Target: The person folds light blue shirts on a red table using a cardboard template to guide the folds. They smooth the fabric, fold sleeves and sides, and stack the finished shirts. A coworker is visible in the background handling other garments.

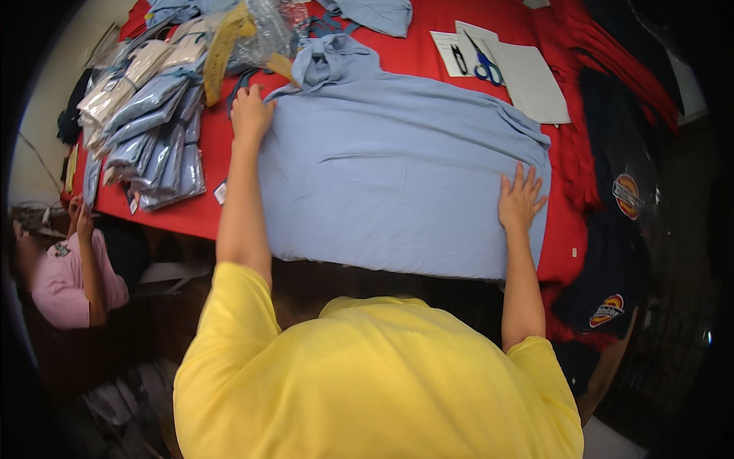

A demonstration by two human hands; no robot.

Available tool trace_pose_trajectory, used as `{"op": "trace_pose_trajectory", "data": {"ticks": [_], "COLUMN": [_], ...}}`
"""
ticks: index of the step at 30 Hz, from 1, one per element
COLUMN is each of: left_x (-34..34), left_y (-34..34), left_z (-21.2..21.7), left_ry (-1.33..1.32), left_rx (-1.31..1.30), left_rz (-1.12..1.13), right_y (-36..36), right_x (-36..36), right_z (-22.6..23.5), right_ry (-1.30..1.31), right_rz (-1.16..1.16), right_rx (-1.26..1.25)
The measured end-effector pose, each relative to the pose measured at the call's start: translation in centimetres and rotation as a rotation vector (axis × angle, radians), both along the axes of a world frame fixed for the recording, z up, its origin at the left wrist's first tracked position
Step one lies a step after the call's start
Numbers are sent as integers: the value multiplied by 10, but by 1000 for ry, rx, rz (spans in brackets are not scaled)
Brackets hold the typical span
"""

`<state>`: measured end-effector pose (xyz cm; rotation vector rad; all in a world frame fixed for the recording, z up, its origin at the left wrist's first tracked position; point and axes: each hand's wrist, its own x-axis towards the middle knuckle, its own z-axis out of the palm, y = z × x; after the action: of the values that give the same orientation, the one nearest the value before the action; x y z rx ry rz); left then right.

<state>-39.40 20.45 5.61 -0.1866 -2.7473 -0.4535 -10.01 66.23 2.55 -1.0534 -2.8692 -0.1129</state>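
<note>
A light blue cloth garment [382, 176] lies spread across the table in front of me, with a few wrinkles in its middle. Its far left part is bunched into a loose knot-like fold [325, 65]. At the garment's upper left edge, my left hand [251, 115] rests with the thumb apart from the fingers. My right hand [521, 200] lies flat near the right edge, its fingers spread on the cloth. Neither hand appears to hold anything.
A red cloth [562, 252] covers the table. Bagged folded garments [153, 130] are piled at left. White papers [531, 80], blue-handled scissors [487, 70] and black thread snips [459, 58] lie at far right. Dark garments [612, 229] hang at right. A person in pink [73, 283] sits at left.
</note>
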Motion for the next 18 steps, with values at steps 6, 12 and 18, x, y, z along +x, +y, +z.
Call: {"op": "trace_pose_trajectory", "data": {"ticks": [6, 12, 18], "left_x": [153, 176, 242], "left_y": [-9, -66, -80], "left_z": [-33, -18, -28], "left_ry": [117, 310, 21], "left_rx": [64, 201, 37], "left_rz": [-287, -86, 49], "right_y": [0, 23, 53], "right_x": [2, 14, 116], "right_z": [-5, -13, -1], "right_ry": [17, 260, 346], "right_rz": [-7, 88, -52], "right_rx": [7, -116, -110]}}
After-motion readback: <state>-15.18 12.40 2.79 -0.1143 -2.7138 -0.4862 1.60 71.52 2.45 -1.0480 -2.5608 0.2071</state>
